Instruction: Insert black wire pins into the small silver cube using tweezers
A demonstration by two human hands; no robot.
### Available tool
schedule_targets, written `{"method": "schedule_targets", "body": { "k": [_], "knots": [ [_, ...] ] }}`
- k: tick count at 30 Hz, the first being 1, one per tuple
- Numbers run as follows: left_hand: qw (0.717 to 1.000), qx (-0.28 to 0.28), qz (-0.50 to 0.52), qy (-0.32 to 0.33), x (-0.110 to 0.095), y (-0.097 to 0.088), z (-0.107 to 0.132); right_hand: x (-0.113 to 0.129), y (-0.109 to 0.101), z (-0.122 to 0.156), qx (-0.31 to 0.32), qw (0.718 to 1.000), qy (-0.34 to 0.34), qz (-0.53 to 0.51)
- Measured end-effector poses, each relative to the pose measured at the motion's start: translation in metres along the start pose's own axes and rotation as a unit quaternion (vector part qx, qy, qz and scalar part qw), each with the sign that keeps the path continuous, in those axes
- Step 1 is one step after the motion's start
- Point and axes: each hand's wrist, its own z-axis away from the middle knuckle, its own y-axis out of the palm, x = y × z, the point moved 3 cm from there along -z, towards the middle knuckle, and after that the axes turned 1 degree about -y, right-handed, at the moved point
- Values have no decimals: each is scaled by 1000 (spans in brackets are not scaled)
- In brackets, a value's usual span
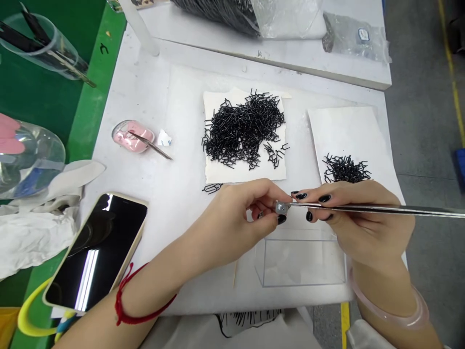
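Observation:
Between the thumb and fingers of my left hand (247,211) is a small grey block (281,208). My right hand (363,218) pinches a pair of metal tweezers (345,208), whose tips reach the block. Whether the tips hold a tiny part there I cannot make out. Beyond my left hand, a large heap of small bent black wire pieces (243,128) lies on a sheet of white paper (243,175). A smaller heap of the same pieces (347,168) rests on another paper (348,126), just past my right hand.
A clear plastic box (301,283) stands at the near edge. On the left are a phone (98,252), a pink pad in a clear case (132,136) with pointed tweezers (150,145) on it, and a cup of tools (54,48). Plastic bags (356,39) lie at the back.

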Motion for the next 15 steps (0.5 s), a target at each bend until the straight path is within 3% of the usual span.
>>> {"method": "schedule_targets", "body": {
  "k": [15],
  "knots": [
    [1000,8,-8,-24,2,-2,2,-2,1,0,29,999,7,-23]
  ]
}}
